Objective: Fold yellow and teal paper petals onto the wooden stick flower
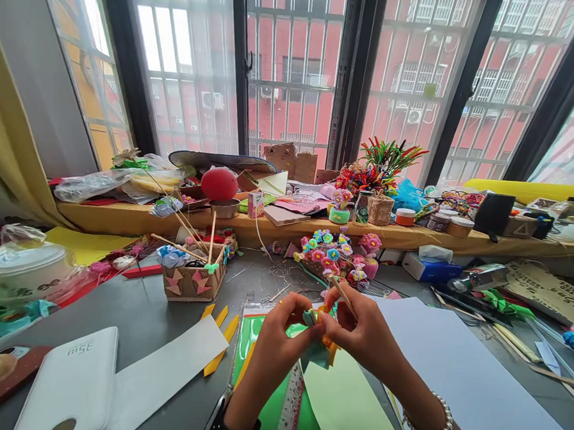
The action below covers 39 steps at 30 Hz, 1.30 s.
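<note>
In the middle of the head view, my left hand [286, 334] pinches a small folded paper piece [317, 354], pale teal with orange-yellow parts. My right hand [362, 323] meets it from the other side, fingertips closed on its orange part. A thin wooden stick [342, 292] is also gripped in the right hand, slanting up to the left. My fingers hide part of the paper's folds. Underneath lie a pale green paper sheet [349, 398], a green sheet in a clear sleeve [250, 339] and a patterned ruler [290, 404].
Yellow paper strips [228, 337], a long white strip [165, 382] and a white power bank [65, 393] lie left. A decorated cardboard box [194, 284] and colourful flowers [327, 251] stand behind. White paper [433, 355] and loose sticks [559, 374] are right. A cluttered sill [268, 225] runs behind.
</note>
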### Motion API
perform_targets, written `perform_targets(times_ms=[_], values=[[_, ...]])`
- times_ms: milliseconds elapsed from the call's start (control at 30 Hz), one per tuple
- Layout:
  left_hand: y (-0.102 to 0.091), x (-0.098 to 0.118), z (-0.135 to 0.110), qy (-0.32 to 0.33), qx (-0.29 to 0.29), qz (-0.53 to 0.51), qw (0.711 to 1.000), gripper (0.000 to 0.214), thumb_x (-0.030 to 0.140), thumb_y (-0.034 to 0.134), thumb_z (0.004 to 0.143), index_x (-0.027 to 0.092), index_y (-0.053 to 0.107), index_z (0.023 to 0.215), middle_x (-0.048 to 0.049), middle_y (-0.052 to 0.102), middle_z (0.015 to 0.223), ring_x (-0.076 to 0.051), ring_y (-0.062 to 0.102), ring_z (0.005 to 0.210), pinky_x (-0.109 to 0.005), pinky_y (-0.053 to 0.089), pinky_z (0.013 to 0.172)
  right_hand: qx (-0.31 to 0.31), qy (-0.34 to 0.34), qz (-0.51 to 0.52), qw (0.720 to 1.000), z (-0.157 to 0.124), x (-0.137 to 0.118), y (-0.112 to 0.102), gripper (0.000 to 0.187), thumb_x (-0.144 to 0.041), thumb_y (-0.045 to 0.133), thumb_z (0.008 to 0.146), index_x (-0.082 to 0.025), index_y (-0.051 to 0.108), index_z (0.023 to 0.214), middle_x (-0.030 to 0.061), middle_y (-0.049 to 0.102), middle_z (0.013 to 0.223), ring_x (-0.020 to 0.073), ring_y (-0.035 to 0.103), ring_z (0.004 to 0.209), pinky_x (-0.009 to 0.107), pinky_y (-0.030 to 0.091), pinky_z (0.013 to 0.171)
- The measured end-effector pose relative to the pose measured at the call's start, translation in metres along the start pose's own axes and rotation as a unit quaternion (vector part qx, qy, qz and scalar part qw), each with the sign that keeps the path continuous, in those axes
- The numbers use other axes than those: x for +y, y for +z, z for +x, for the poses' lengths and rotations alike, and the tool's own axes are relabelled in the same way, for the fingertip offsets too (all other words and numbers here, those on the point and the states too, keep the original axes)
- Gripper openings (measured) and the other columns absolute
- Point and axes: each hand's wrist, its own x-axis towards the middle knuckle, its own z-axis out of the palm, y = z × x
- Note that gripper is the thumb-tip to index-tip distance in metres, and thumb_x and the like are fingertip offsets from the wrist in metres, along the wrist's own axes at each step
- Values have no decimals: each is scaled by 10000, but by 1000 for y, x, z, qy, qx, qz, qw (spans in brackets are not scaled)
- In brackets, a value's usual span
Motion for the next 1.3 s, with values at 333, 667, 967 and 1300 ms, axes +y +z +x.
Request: perform_targets(times_ms=[333, 667, 967, 1300], values=[[-2, -1, -1, -18, -18, -98, 995, 177, 227, 649, 673, 164, 501, 746, 10, 523, 745, -130, 518, 708, -234, 432, 653, -9, -8, 60, 998, -1, -1, -5, 121, -227, 534, 719, -188, 421, 701, -97, 290, 492, 64, 274, 447, 182, 221, 410], [-4, 2, 1, -47, -51, -107, 992, 236, 288, 647, 685, 155, 520, 832, -12, 539, 789, -131, 516, 722, -240, 430, 644, -54, -25, 61, 996, -1, -2, -10, 148, -282, 551, 754, -182, 446, 728, -96, 268, 511, 61, 261, 450, 181, 205, 407], [-7, 3, 0, -2, -56, -164, 985, 204, 222, 671, 664, 164, 512, 776, 5, 517, 772, -131, 516, 763, -242, 434, 685, -8, -119, -34, 992, -5, -11, -15, 148, -288, 590, 759, -182, 525, 679, -52, 399, 603, 70, 331, 483, 201, 292, 470], [-11, 14, -5, 8, -121, -205, 971, 145, 199, 650, 685, 167, 522, 746, 5, 493, 773, -124, 490, 737, -222, 413, 649, -37, -52, 4, 998, -12, -22, -20, 197, -354, 628, 715, -180, 552, 663, -65, 369, 538, 71, 312, 474, 199, 250, 425]])
